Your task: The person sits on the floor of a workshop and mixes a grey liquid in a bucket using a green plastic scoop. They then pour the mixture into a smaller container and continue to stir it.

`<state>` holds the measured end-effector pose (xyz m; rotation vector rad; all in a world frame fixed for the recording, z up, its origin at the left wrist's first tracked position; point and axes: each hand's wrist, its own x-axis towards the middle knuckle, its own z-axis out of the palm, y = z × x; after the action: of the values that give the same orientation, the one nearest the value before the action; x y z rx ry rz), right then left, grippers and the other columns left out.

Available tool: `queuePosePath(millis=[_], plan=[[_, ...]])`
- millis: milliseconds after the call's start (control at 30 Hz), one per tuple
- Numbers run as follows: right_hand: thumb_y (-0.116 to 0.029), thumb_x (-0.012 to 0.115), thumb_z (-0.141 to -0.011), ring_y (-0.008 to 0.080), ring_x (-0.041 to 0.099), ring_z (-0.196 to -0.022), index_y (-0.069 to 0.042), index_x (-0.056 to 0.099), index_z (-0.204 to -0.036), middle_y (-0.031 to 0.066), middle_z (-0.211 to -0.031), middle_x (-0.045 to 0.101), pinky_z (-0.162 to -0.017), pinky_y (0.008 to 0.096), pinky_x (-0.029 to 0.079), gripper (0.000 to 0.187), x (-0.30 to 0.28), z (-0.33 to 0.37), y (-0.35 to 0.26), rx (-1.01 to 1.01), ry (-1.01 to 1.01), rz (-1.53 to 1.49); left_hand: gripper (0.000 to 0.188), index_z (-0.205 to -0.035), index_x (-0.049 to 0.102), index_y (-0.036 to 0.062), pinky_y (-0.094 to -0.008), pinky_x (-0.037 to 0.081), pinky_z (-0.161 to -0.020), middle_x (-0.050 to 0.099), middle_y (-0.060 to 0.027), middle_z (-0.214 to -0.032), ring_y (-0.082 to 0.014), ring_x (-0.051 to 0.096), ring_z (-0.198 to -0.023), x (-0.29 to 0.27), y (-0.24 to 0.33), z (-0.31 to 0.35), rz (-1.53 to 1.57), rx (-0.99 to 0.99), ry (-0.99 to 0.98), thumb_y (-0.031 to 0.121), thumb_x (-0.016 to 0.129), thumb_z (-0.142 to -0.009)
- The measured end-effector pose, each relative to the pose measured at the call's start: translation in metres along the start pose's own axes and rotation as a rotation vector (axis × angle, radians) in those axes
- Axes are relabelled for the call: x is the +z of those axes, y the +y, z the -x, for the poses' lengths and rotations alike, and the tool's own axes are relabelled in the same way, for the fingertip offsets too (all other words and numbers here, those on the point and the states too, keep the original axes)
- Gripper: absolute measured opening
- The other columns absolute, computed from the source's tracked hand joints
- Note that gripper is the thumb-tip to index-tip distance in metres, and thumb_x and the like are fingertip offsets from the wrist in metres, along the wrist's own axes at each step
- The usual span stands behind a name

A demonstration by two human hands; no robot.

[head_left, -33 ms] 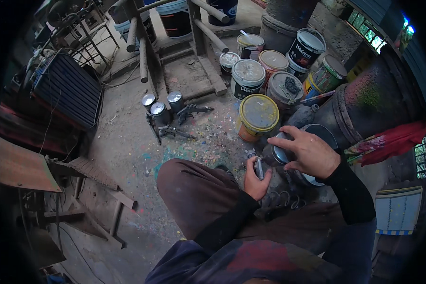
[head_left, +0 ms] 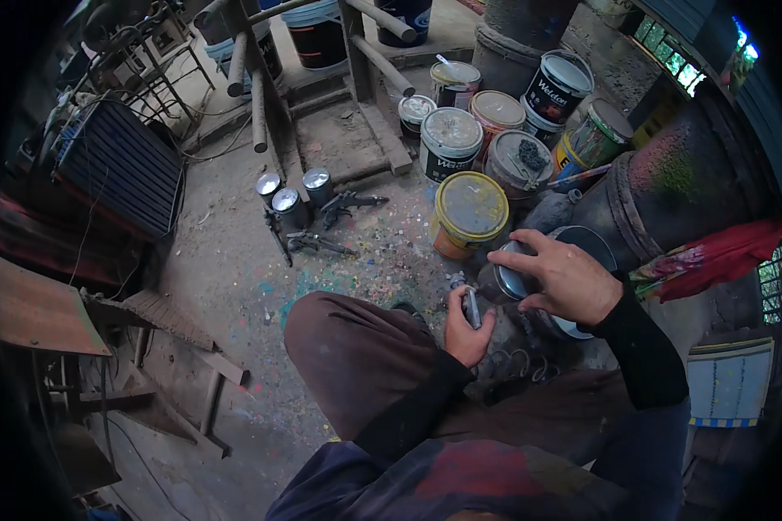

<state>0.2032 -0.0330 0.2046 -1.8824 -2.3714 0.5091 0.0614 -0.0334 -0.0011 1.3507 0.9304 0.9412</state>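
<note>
My left hand [head_left: 469,332] is closed around the grey handle of a spray gun [head_left: 472,306], held low between my knees. Over the dark cup [head_left: 501,282] with a shiny metal lid, beside that gun, my right hand [head_left: 575,282] curls its fingers and thumb, gripping it from above. The join between cup and gun is hidden. Out ahead to the left, other spray guns [head_left: 321,243] lie on the paint-spotted floor, together with dark cups [head_left: 288,204] that have shiny lids.
A yellow-rimmed paint bucket [head_left: 471,208] stands just beyond my hands, with several paint cans [head_left: 452,139] behind it. At right are a big dark drum [head_left: 695,165] and a red cloth [head_left: 721,260]. A coiled hose [head_left: 521,365] lies near my leg. A metal frame [head_left: 365,130] stands ahead.
</note>
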Motion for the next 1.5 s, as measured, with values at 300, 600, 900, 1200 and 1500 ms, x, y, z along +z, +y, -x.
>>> queuePosePath(millis=[300, 600, 900, 1200, 1500], plan=[[-0.014, 0.077, -0.062, 0.0346, 0.058, -0.094, -0.015, 0.048, -0.124, 0.0167, -0.119, 0.045, -0.079, 0.0412, 0.048, 0.069, 0.001, 0.004, -0.001, -0.028, -0.059, 0.108, 0.045, -0.112, 0.041, 0.0034, -0.0262, 0.039, -0.072, 0.045, -0.005, -0.09, -0.0128, 0.044, -0.075, -0.005, 0.006, 0.001, -0.006, 0.043, -0.041, 0.003, 0.06, -0.071], [-0.019, 0.076, -0.065, 0.0326, 0.049, -0.094, -0.016, 0.055, -0.116, 0.0133, -0.119, 0.046, -0.079, 0.0387, 0.044, 0.056, 0.042, 0.006, -0.005, -0.056, 0.457, 0.0, 0.047, -0.115, 0.041, 0.0031, -0.0302, 0.041, -0.08, 0.05, -0.0111, -0.096, -0.0198, 0.051, -0.087, -0.003, 0.019, 0.001, 0.067, -0.014, -0.064, 0.004, 0.059, -0.071], [-0.014, 0.074, -0.064, 0.0315, 0.047, -0.099, -0.017, 0.062, -0.111, 0.0137, -0.117, 0.047, -0.085, 0.0389, 0.04, 0.049, 0.043, 0.025, 0.004, -0.008, 0.591, -0.124, 0.047, -0.115, 0.04, 0.0034, -0.028, 0.04, -0.075, 0.047, -0.0069, -0.095, -0.0148, 0.047, -0.082, 0.016, 0.034, 0.006, 0.05, 0.092, -0.059, 0.0, 0.057, -0.071], [-0.03, 0.06, -0.085, 0.0292, 0.04, -0.117, -0.003, 0.032, -0.133, 0.0174, -0.127, 0.041, -0.1, 0.0409, 0.031, 0.062, 0.053, 0.065, 0.01, 0.138, 1.084, -0.216, 0.048, -0.115, 0.04, 0.0013, -0.0326, 0.039, -0.088, 0.051, -0.0145, -0.103, -0.0239, 0.051, -0.098, 0.039, 0.058, 0.001, 0.075, -0.016, -0.115, 0.007, 0.06, -0.073], [-0.012, 0.05, -0.09, 0.0109, 0.053, -0.063, 0.002, 0.042, -0.119, 0.0064, -0.077, 0.058, -0.056, 0.0243, 0.041, 0.033, 0.203, 0.093, -0.037, 0.438, 0.786, -1.23, 0.05, -0.116, 0.039, 0.0016, -0.0337, 0.037, -0.092, 0.049, -0.0141, -0.107, -0.0241, 0.049, -0.102, 0.057, 0.093, -0.023, 0.185, -0.023, -0.128, 0.008, 0.061, -0.073]])
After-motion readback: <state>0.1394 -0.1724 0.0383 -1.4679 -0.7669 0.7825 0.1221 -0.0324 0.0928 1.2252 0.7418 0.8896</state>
